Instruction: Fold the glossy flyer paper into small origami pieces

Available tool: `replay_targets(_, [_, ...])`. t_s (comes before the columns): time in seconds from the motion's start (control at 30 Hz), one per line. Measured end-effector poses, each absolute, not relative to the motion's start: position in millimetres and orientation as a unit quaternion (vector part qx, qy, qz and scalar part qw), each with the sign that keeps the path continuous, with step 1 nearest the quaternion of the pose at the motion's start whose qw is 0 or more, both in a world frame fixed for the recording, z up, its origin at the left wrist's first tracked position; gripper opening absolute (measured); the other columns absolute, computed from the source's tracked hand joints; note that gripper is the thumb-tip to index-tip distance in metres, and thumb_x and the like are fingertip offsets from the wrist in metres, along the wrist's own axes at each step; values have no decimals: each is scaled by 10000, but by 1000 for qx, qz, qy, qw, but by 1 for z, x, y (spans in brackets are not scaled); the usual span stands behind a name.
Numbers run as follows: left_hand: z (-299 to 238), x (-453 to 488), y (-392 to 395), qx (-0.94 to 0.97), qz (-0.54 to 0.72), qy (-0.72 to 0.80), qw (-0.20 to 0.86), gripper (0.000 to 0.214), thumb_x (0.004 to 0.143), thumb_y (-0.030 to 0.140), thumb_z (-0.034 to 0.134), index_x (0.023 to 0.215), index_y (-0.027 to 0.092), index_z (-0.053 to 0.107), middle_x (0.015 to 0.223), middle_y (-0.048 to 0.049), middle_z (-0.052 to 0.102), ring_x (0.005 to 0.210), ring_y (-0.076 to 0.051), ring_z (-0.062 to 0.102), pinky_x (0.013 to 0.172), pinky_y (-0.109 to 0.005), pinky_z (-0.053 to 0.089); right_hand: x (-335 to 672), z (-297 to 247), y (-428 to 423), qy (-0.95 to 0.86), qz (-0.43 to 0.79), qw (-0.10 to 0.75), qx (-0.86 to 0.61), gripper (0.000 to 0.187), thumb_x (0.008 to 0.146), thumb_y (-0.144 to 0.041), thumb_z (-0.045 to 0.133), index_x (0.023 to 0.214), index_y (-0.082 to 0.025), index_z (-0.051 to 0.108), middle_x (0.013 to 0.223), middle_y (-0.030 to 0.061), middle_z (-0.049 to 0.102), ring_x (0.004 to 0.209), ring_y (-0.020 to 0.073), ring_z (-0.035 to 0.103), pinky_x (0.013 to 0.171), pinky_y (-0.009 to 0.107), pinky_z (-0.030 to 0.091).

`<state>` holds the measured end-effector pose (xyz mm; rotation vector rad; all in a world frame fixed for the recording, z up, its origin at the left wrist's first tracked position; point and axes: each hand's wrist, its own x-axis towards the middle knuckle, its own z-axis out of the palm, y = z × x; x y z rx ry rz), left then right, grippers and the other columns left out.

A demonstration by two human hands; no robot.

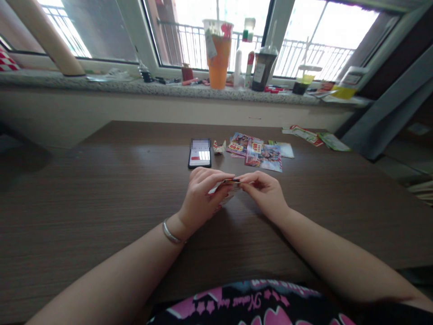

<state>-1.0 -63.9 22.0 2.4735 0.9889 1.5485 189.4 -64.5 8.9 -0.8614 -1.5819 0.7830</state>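
My left hand (pixel 202 194) and my right hand (pixel 264 192) meet over the middle of the brown table (pixel 101 203). Both pinch a small folded piece of printed paper (pixel 227 187) between fingers and thumbs. A silver bracelet (pixel 170 234) circles my left wrist. Just beyond my hands lies a phone (pixel 200 153) with its screen lit. To the right of the phone sit a crumpled paper scrap (pixel 219 146) and several coloured printed leaflets (pixel 259 153) spread flat.
More leaflets (pixel 306 134) lie near the table's far right edge. The stone windowsill (pixel 152 86) behind holds an orange cup (pixel 218 54), a dark drink cup (pixel 263 67), bottles and small clutter. A cardboard tube (pixel 43 36) leans at the left.
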Motion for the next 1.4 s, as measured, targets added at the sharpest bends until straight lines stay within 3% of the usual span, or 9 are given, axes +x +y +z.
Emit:
replay_targets(0.47, [24, 0, -64, 788, 530, 303, 84, 29, 878, 213, 628, 860, 210, 651, 835, -9, 688, 809, -162, 611, 799, -333, 463, 190, 12, -67, -695, 303, 531, -378, 73, 819, -294, 691, 821, -223, 675, 922, 40, 755, 863, 180, 704, 737, 320, 572])
replay_targets(0.73, [21, -1, -62, 788, 530, 299, 99, 38, 873, 199, 633, 884, 214, 667, 848, -15, 690, 819, -163, 614, 808, -337, 471, 191, 8, -61, -686, 300, 541, -383, 99, 789, -294, 714, 799, -209, 663, 868, 42, 729, 826, 165, 681, 666, 275, 561])
replay_targets(0.9, [18, -1, -60, 783, 535, 292, 123, 66, 872, 180, 631, 909, 225, 662, 872, -3, 714, 834, -157, 646, 892, -373, 456, 194, 14, -63, -725, 199, 562, -345, 61, 799, -226, 698, 768, -219, 646, 805, 22, 700, 774, 154, 647, 647, 280, 536])
replay_targets(1.0, [18, -1, -61, 785, 525, 303, 129, 86, 884, 169, 614, 928, 235, 648, 920, 8, 733, 860, -151, 673, 1032, -434, 371, 196, 21, -66, -757, 102, 554, -331, 89, 808, -179, 687, 756, -223, 630, 779, 9, 702, 756, 153, 640, 687, 304, 517])
replay_targets(1.13, [19, -2, -61, 793, 510, 309, 125, 97, 876, 152, 614, 917, 236, 640, 963, 2, 739, 922, -158, 684, 1093, -464, 313, 201, 25, -66, -784, 26, 532, -320, 95, 816, -163, 685, 779, -225, 623, 796, 12, 710, 763, 158, 648, 743, 337, 508])
replay_targets(1.3, [17, -2, -61, 798, 499, 311, 129, 115, 863, 138, 628, 921, 237, 629, 997, 0, 741, 976, -164, 683, 1099, -461, 312, 209, 25, -64, -807, -23, 505, -306, 99, 810, -159, 694, 812, -239, 636, 835, 6, 728, 795, 161, 647, 785, 351, 504])
replay_targets(1.4, [15, -2, -60, 801, 497, 300, 145, 90, 881, 158, 613, 913, 242, 623, 1007, 5, 740, 966, -160, 686, 1103, -466, 306, 209, 24, -64, -792, 21, 509, -338, 81, 806, -187, 699, 835, -240, 644, 843, 7, 726, 811, 167, 647, 802, 359, 512])
